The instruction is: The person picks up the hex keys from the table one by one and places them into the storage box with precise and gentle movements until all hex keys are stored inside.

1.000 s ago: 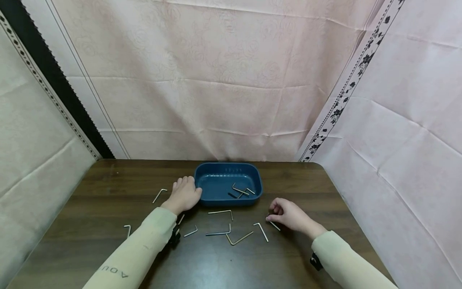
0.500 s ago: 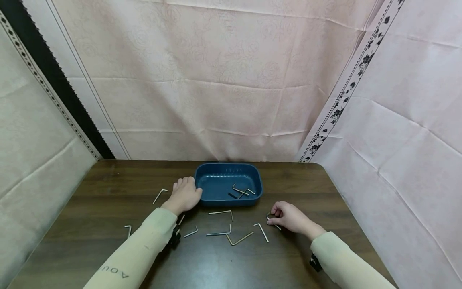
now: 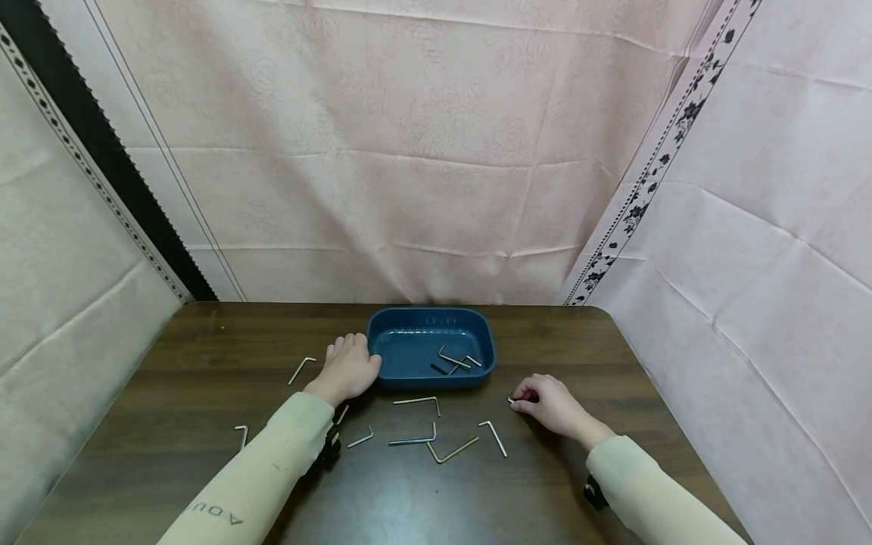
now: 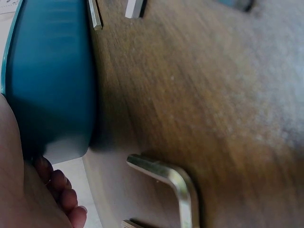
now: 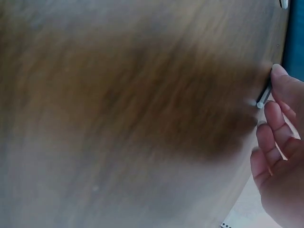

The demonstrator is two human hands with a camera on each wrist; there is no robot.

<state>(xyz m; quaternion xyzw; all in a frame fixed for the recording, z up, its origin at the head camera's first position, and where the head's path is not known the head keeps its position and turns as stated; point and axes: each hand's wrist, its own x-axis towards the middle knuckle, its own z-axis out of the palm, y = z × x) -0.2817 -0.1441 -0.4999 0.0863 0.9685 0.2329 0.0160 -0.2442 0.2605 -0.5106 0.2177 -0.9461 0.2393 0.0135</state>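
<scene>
At the left end of a blue tray (image 3: 407, 356), my left hand (image 3: 347, 367) grips the wall, thumb at the rim and fingers outside. My right hand (image 3: 548, 405) is to the right of the tray, pinching a small silver hex key (image 5: 265, 95) between thumb and index finger. Only a short end of that key shows; the fingers hide the rest. Inside the tray, toward its right end, lie several hex keys (image 3: 455, 358), one with a black part. A bent brass-coloured hex key (image 4: 183, 187) lies close to my left hand in the left wrist view.
Several more L-shaped hex keys lie scattered on the brown wooden table (image 3: 545, 492): a silver one (image 3: 496, 439), a brass one (image 3: 453, 452) and others left of them. One (image 3: 301, 369) lies left of my left hand. Pale cloth (image 3: 422, 189) hangs behind the table.
The hex key under my right fingers has come off the table and swung round in the pinch, its long end now out of sight. My left hand and the tray stay put.
</scene>
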